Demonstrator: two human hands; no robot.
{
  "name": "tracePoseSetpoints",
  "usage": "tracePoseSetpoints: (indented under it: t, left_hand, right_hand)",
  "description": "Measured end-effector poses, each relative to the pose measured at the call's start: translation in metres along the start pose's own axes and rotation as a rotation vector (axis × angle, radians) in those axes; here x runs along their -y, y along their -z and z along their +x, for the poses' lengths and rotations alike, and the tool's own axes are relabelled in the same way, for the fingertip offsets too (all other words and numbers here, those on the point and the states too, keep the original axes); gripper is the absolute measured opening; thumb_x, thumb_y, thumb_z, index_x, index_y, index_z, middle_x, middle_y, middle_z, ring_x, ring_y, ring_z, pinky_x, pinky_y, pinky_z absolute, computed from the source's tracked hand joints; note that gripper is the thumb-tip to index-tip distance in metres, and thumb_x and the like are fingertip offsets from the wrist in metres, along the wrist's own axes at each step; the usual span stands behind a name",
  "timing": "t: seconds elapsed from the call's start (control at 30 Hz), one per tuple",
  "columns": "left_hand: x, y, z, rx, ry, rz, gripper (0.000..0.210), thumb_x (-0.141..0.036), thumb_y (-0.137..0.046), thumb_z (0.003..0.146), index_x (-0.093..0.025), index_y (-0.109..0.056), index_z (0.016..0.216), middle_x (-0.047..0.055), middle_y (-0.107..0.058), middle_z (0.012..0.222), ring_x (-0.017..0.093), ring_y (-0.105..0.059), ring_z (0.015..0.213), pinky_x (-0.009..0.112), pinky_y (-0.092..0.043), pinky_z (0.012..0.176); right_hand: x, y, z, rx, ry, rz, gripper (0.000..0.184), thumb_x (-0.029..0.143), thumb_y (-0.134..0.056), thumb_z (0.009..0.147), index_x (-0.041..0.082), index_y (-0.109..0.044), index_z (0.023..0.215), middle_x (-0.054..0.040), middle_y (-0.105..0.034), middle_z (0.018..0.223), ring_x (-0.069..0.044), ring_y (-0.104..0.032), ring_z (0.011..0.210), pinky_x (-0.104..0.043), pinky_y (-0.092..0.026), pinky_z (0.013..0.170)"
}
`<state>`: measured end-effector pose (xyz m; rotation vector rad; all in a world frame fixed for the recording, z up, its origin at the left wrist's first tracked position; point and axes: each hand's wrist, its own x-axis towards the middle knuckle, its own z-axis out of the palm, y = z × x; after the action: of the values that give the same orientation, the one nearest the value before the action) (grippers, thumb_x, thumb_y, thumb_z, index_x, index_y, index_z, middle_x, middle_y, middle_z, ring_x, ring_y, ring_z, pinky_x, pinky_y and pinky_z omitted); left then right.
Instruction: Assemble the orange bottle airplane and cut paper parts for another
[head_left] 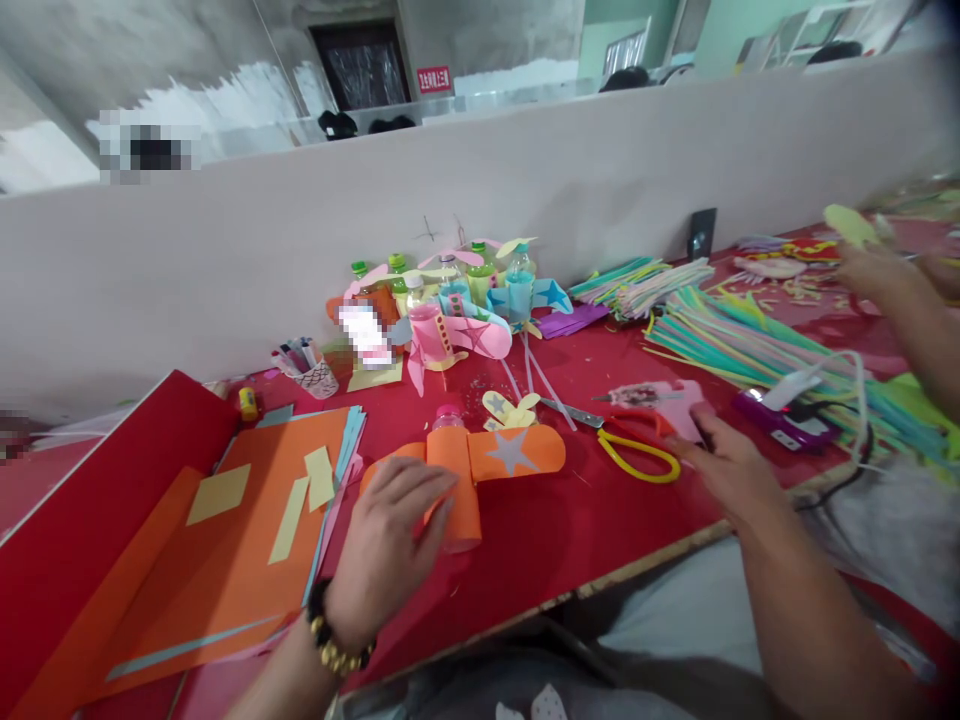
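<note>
A plastic bottle with a pink cap [448, 415] lies wrapped in orange paper [454, 500]. Its orange paper wing [517, 453] bears a grey star. My left hand [397, 520] rests over the wrapped bottle's left side, fingers stretched and thumb apart; the other wing is partly covered. My right hand [724, 455] is closed at the handle end of a pink hot glue gun [660, 397], whose nozzle points left. Just beside that hand are scissors with red and yellow handles [641, 460]. Small pale yellow paper cutouts [510, 410] lie beyond the orange wing.
Several finished bottle planes [431, 335] stand by the partition [300, 240]. Orange sheets [255, 520] are stacked left, near a pen cup [316, 378]. A purple power strip [784, 420] and pipe cleaners [735, 330] lie right. Another person's hand [862, 255] holds a pale yellow piece.
</note>
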<state>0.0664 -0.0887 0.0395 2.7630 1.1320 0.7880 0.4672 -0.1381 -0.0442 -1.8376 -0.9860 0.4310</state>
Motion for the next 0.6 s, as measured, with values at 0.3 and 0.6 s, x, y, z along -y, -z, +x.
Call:
tracePoseSetpoints:
  t: [0.3,0.6]
  left_hand:
    - [0.012,-0.070,0.139,0.574,-0.127,0.228,0.024,-0.011,-0.054,0.080,-0.018,-0.072,0.094,0.009,-0.071,0.096,0.021,-0.065,0.093,0.030,-0.048,0.079]
    - [0.007,-0.091,0.161,0.540,-0.142,0.219,0.014,-0.022,-0.060,0.082,-0.019,-0.072,0.089,0.009,-0.071,0.090,0.024,-0.065,0.090,0.032,-0.047,0.077]
  right_hand:
    - [0.038,-0.023,-0.043,0.307,-0.245,0.892,0.026,0.024,-0.079,0.059,0.020,-0.065,0.081,0.0008,-0.063,0.073,-0.012,-0.055,0.055,-0.027,-0.042,0.055]
    - [0.024,-0.034,-0.042,0.293,-0.170,1.005,0.016,0.024,-0.071,0.073,0.022,-0.067,0.088,-0.0022,-0.068,0.075,-0.017,-0.063,0.067,-0.032,-0.049,0.067]
